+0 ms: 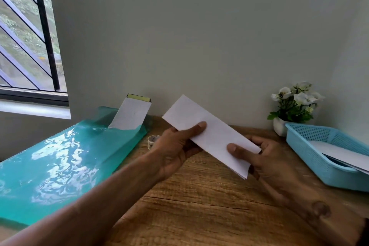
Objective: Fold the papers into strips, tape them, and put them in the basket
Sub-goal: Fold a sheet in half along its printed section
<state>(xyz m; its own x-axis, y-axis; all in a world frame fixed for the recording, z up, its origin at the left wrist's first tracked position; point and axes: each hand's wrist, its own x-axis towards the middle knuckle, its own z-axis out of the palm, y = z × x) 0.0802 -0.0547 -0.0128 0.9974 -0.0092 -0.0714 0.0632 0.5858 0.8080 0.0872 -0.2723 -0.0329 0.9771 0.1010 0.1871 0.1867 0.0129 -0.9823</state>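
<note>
A white paper folded into a long strip (209, 134) is held above the wooden table, slanting from upper left to lower right. My left hand (175, 150) pinches its left edge, thumb on top. My right hand (259, 158) grips the lower right end, thumb on top and fingers underneath. A roll of clear tape (152, 141) stands on the table just behind my left hand. The light blue basket (311, 152) sits at the right with white folded paper (339, 151) lying inside it.
A glossy teal plastic wrapper (65, 158) with a white paper pack (130, 115) sticking out lies at the left. A small white pot of white flowers (295, 104) stands against the wall behind the basket. The wooden table (199, 205) reaches the wall; a barred window is upper left.
</note>
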